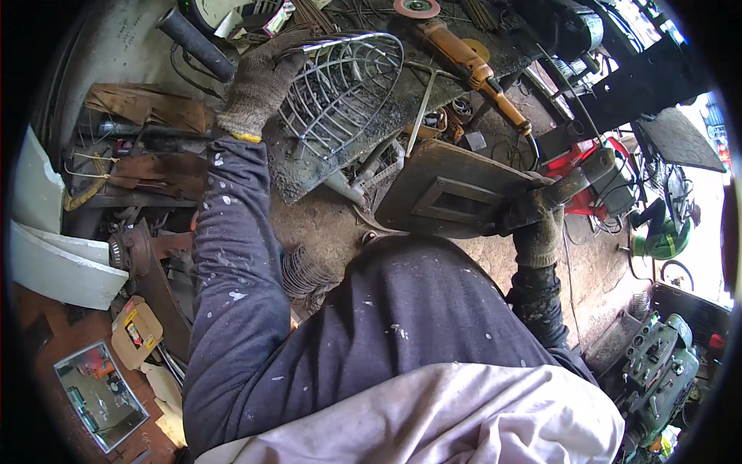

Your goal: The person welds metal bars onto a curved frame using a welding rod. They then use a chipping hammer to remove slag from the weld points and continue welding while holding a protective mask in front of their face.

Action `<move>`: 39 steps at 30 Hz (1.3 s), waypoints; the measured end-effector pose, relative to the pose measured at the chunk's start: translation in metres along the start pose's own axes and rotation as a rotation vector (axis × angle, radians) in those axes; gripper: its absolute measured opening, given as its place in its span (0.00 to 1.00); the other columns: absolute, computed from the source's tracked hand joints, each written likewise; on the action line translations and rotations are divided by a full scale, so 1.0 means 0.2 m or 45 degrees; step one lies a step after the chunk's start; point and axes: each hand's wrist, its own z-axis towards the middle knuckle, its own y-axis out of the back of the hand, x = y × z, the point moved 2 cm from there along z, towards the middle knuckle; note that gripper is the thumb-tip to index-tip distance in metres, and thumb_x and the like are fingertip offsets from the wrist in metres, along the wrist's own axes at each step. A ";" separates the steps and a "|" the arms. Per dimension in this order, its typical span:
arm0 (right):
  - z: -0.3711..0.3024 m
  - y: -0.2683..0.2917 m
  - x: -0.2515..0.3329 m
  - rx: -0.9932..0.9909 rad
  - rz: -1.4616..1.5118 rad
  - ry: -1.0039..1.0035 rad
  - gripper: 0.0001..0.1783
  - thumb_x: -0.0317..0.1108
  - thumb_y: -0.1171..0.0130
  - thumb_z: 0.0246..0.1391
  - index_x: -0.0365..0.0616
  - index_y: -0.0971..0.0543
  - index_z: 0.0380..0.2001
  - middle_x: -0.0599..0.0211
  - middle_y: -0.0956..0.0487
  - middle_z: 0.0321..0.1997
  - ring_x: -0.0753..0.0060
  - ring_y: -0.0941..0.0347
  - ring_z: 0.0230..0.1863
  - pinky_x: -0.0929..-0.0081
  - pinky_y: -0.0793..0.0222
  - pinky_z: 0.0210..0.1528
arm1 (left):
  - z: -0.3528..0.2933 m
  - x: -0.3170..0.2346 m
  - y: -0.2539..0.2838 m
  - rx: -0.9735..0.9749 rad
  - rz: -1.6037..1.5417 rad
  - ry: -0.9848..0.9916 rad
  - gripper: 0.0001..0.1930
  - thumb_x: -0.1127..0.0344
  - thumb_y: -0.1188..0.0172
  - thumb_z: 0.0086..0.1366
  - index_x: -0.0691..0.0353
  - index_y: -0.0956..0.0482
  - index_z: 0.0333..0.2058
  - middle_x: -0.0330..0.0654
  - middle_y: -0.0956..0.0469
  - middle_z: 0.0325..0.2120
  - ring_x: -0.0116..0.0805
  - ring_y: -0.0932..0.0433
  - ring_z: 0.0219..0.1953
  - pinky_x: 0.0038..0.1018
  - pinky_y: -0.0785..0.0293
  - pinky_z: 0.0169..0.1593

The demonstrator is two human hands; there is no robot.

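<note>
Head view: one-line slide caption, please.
Gloved left hand grips a wire basket; right hand holds a welding mask.

The left hand [259, 89], in a knit work glove, grips the rim of a wire basket [340, 85] resting on a dirty metal workbench [309, 174]. The right hand [533, 224], also gloved, holds a welding shield [452, 189] by its handle, just beside the bench edge. A yellow angle grinder [468, 66] lies on the bench behind the basket.
</note>
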 end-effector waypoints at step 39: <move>-0.01 -0.03 -0.06 -0.036 -0.062 -0.071 0.22 0.33 0.39 0.57 0.38 0.28 0.53 0.60 0.23 0.31 0.62 0.25 0.26 0.63 0.25 0.29 | -0.10 0.13 0.08 -0.113 0.000 -0.024 0.29 0.58 0.36 0.66 0.64 0.30 0.63 0.44 0.22 0.53 0.33 0.26 0.57 0.28 0.32 0.60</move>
